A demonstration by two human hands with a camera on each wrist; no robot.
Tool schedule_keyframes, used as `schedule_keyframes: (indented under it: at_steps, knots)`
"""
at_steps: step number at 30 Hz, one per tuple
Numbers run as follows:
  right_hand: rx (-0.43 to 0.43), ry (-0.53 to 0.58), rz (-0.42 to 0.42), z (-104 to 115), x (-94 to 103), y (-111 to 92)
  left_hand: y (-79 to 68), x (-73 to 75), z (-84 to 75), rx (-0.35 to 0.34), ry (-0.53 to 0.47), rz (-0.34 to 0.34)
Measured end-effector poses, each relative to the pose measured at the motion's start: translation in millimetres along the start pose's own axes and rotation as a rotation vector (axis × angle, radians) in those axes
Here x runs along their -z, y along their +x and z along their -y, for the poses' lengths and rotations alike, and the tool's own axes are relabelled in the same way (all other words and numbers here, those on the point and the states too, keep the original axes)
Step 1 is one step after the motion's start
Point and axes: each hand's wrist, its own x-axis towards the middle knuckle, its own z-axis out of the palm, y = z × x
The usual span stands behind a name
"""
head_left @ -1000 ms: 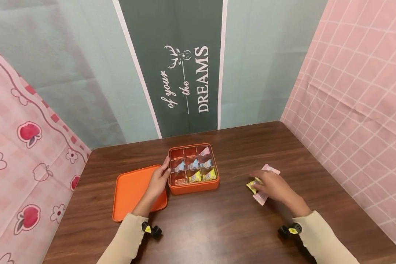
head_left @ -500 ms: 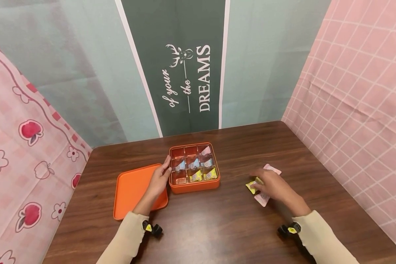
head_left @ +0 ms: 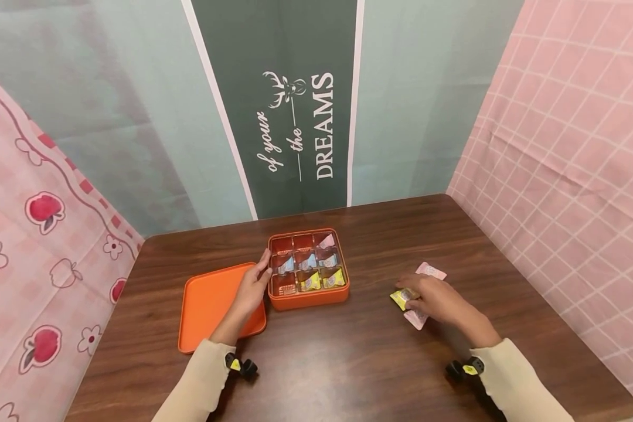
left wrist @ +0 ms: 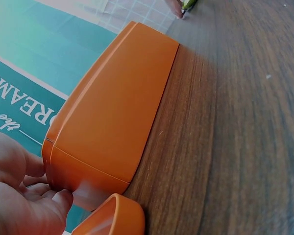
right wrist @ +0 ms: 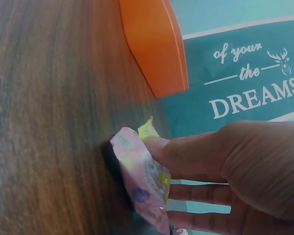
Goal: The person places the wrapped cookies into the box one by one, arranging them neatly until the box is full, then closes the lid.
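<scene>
My left hand point(head_left: 253, 288) rests its fairly straight fingers against the left side of an orange box point(head_left: 308, 300). Clear dividers split the box into compartments. Blue-wrapped candies point(head_left: 306, 261) lie in the middle row, two yellow ones point(head_left: 333, 278) in front and a pink one point(head_left: 326, 241) at the back right. To the right, my right hand point(head_left: 440, 298) pinches a yellow-wrapped candy point(head_left: 401, 298) between thumb and fingers, low over the table. A pink-wrapped candy point(right wrist: 139, 181) lies right beside it; another pink candy point(head_left: 431, 270) is just beyond the hand.
An orange lid point(head_left: 211, 308) lies left of the box, partly under my left forearm. The brown wooden table point(head_left: 327, 363) ends at a green printed curtain point(head_left: 306, 199) behind. Pink cloths hang on both sides.
The yellow candy in my right hand has shifted slightly left and shows more of its wrapper. My left hand stays at the box, which has not moved on the table.
</scene>
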Motion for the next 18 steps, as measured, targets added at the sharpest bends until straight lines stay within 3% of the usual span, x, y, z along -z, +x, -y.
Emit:
schedule_keyframes:
  at_steps: [4,18]
  knots:
    - [0.015,0.021,-0.001,0.6,-1.2,-1.4,-0.3,0.9,1.6,-0.033,0.026,-0.002]
    - [0.058,0.005,-0.121,3.4,-9.5,-1.2,-1.0,-0.2,-0.6,-0.035,0.027,0.001]
